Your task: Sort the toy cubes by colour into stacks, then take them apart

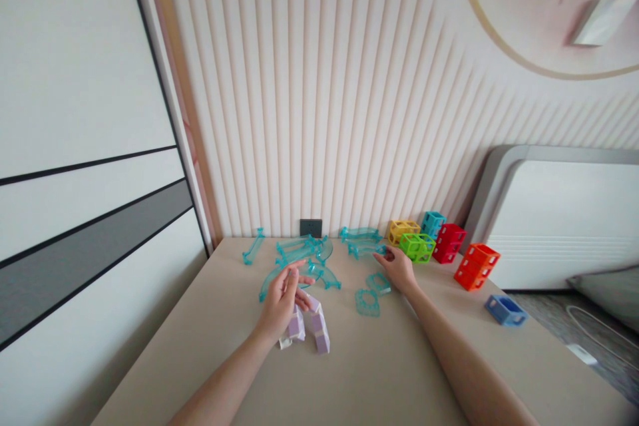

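Observation:
My left hand (285, 298) hovers over the purple-and-white blocks (319, 327), fingers stretched and apart, holding nothing that I can see. Beyond it lies a cluster of translucent teal track pieces (294, 249), some straight and some curved. My right hand (398, 269) reaches to the back of the table, its fingertips closed on the right end of a short teal track piece (365, 250). Another straight teal track (360, 234) lies just behind that one. Two flat teal frames (368, 303) rest on the table left of my right forearm.
Yellow (403, 230), green (418, 248), turquoise (432, 223), red (449, 243) and orange open-sided blocks (476, 267) stand at the back right. A blue block (506, 310) sits near the right edge. A lone teal track (253, 246) lies back left. The ribbed wall (299, 113) borders the table.

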### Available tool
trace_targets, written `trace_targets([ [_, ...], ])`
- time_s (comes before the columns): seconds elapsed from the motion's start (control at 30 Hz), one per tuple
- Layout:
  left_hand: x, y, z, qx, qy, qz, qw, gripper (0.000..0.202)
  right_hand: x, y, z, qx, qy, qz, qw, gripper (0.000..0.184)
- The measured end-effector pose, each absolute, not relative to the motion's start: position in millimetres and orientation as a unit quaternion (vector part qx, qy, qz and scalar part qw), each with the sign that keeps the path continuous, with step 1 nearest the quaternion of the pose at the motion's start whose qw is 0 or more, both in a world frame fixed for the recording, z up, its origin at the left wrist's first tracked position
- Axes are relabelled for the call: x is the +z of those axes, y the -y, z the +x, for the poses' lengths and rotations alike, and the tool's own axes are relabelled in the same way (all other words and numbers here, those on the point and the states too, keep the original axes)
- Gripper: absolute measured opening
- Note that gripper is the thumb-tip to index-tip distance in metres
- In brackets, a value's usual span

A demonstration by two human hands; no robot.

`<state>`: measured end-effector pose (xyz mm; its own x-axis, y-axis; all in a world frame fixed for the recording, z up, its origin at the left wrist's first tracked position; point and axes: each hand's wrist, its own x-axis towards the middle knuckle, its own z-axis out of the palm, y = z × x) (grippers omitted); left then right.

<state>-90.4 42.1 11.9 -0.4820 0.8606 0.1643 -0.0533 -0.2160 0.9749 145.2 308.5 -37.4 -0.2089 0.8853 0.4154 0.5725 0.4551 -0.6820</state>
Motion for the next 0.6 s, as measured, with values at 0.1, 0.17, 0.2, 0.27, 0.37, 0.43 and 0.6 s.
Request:
trace_targets([
  [0.1,11,-42,-91,0.681,-0.526,0.382,0.337,0.057,-43,-311,143,0.205,0.757,-0.488,0.382,0.039],
  [0.17,10,-43,-91,0.679,-0.525,0.383,0.341,0.057,-46,-313,143,0.211,0.760,-0.491,0.370,0.035],
  [0.2,10,-43,-91,0.678,-0.524,0.385,0.342,0.056,-47,-314,143,0.213,0.761,-0.492,0.366,0.033],
  [0.27,9,-43,-91,0.677,-0.523,0.387,0.344,0.056,-48,-315,144,0.212,0.762,-0.496,0.359,0.029],
  [0.37,8,-43,-91,0.676,-0.525,0.387,0.342,0.057,-49,-316,145,0.204,0.764,-0.501,0.352,0.025],
  [0.43,8,-43,-91,0.676,-0.528,0.386,0.340,0.057,-50,-317,145,0.197,0.767,-0.501,0.348,0.024],
  [0.6,8,-43,-91,0.673,-0.527,0.389,0.344,0.056,-54,-320,146,0.182,0.773,-0.500,0.346,0.026],
])
